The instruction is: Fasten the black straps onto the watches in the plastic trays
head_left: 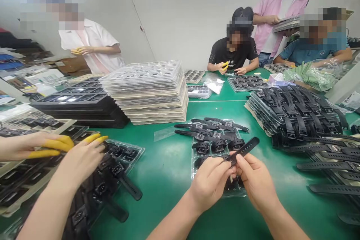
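Note:
Both my hands meet over a clear plastic tray [194, 170] at the front middle of the green table. Between them is a black watch strap [247, 147], its free end pointing up and to the right. My left hand [210, 180] pinches its lower end, while my right hand [257, 180] grips it with thumb and fingers. Whether a watch body is on the strap is hidden by my fingers. Coiled black smartwatches [218, 145] sit in the tray's pockets, and several with straps laid out flat [199, 135] lie across its far end.
At left, a co-worker's hands in yellow finger covers [87, 150] work over trays of watches. A tall stack of trays [152, 93] stands behind, beside black trays [75, 105]. Stacked trays heaped with watches [298, 108] stand at right. Several people are around the table [168, 165].

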A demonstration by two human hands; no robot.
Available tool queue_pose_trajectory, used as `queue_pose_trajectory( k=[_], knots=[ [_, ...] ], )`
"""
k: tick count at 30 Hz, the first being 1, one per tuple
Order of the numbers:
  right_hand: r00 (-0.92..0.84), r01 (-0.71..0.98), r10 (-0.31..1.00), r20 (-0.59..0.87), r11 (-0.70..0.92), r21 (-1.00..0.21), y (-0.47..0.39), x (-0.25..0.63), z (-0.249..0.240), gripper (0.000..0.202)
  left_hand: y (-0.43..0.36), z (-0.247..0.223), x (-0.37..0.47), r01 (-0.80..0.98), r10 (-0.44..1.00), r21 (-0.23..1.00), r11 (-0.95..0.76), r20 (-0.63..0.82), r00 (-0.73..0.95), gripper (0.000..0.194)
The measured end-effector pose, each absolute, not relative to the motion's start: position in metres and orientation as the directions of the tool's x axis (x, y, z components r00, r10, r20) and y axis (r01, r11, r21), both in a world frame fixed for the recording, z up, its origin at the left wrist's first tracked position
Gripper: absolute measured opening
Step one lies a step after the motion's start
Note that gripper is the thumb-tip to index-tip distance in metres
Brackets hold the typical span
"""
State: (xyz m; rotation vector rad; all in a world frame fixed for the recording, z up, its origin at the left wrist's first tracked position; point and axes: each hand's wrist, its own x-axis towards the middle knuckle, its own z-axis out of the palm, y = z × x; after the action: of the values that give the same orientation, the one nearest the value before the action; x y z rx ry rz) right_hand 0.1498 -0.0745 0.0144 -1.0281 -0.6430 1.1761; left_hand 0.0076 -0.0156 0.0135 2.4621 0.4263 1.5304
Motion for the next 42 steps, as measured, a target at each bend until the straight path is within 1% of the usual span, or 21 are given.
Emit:
queue_pose_trajectory(
  k=[4,7,9,10,12,13,14,15,16,17,18,20,24,28,33,35,36,37,39,40,42],
  knots=[
    [0.318,-0.411,0.944,-0.092,0.049,-0.91,-0.075,0.149,0.016,0.036,-0.016,0.01,0.007,0.136,0.35,0.323,-0.936,0.844,0.407,0.027],
    [0.311,-0.504,0.941,-0.131,0.046,-0.863,-0.075,0.145,0.019,0.035,-0.017,0.008,0.007,0.127,0.353,0.33,-0.935,0.857,0.375,0.027],
    [0.299,-0.581,0.94,-0.166,0.041,-0.813,-0.074,0.142,0.022,0.034,-0.019,0.008,0.008,0.107,0.387,0.375,-0.921,0.85,0.358,0.026],
    [0.295,-0.605,0.938,-0.181,0.037,-0.795,-0.074,0.142,0.024,0.034,-0.021,0.008,0.008,0.096,0.433,0.427,-0.899,0.831,0.349,0.024],
    [0.292,-0.614,0.936,-0.196,0.026,-0.789,-0.073,0.143,0.026,0.035,-0.024,0.008,0.01,0.076,0.597,0.61,-0.788,0.728,0.337,0.018],
    [0.29,-0.603,0.937,-0.197,0.019,-0.798,-0.072,0.144,0.027,0.037,-0.025,0.008,0.012,0.051,0.698,0.728,-0.684,0.632,0.336,0.015],
    [0.284,-0.587,0.939,-0.193,0.011,-0.81,-0.072,0.146,0.027,0.038,-0.026,0.007,0.014,0.01,0.788,0.839,-0.545,0.508,0.348,0.015],
    [0.277,-0.57,0.943,-0.186,0.006,-0.822,-0.072,0.148,0.028,0.039,-0.026,0.007,0.016,-0.049,0.85,0.925,-0.378,0.367,0.377,0.02],
    [0.268,-0.556,0.946,-0.18,0.0,-0.831,-0.071,0.149,0.028,0.04,-0.027,0.007,0.018,-0.115,0.879,0.973,-0.2,0.23,0.418,0.027],
    [0.263,-0.547,0.949,-0.175,-0.003,-0.837,-0.071,0.151,0.028,0.04,-0.026,0.006,0.02,-0.179,0.879,0.983,-0.035,0.116,0.462,0.034],
    [0.256,-0.542,0.951,-0.172,-0.006,-0.84,-0.071,0.152,0.028,0.04,-0.026,0.006,0.022,-0.231,0.867,0.968,0.1,0.029,0.497,0.04],
    [0.248,-0.544,0.954,-0.172,-0.01,-0.839,-0.071,0.154,0.029,0.04,-0.025,0.005,0.025,-0.298,0.845,0.916,0.267,-0.074,0.53,0.047],
    [0.241,-0.566,0.952,-0.187,-0.018,-0.824,-0.069,0.153,0.031,0.047,-0.026,0.002,0.028,-0.358,0.818,0.851,0.385,-0.135,0.559,0.047],
    [0.239,-0.572,0.949,-0.204,-0.032,-0.819,-0.068,0.152,0.034,0.049,-0.028,-0.004,0.03,-0.354,0.779,0.818,0.454,-0.17,0.603,0.049],
    [0.255,-0.575,0.944,-0.208,-0.025,-0.818,-0.069,0.151,0.034,0.049,-0.028,-0.009,0.03,-0.348,0.768,0.823,0.449,-0.157,0.621,0.049],
    [0.258,-0.571,0.945,-0.202,-0.02,-0.821,-0.069,0.152,0.033,0.048,-0.028,-0.008,0.029,-0.327,0.783,0.858,0.395,-0.129,0.608,0.049],
    [0.262,-0.565,0.946,-0.192,-0.011,-0.825,-0.07,0.152,0.032,0.048,-0.027,-0.006,0.027,-0.305,0.803,0.892,0.333,-0.099,0.588,0.047],
    [0.265,-0.553,0.949,-0.173,0.003,-0.833,-0.071,0.153,0.031,0.046,-0.027,-0.004,0.026,-0.272,0.831,0.933,0.235,-0.048,0.554,0.044],
    [0.276,-0.503,0.956,-0.101,0.054,-0.862,-0.072,0.154,0.029,0.041,-0.027,0.001,0.021,-0.165,0.871,0.984,-0.069,0.14,0.47,0.035],
    [0.279,-0.469,0.959,-0.058,0.084,-0.879,-0.073,0.154,0.027,0.038,-0.027,0.003,0.019,-0.101,0.86,0.965,-0.241,0.26,0.438,0.029],
    [0.279,-0.403,0.96,-0.003,0.114,-0.908,-0.074,0.155,0.025,0.035,-0.027,0.008,0.016,-0.003,0.78,0.857,-0.515,0.47,0.414,0.02]
  ],
)
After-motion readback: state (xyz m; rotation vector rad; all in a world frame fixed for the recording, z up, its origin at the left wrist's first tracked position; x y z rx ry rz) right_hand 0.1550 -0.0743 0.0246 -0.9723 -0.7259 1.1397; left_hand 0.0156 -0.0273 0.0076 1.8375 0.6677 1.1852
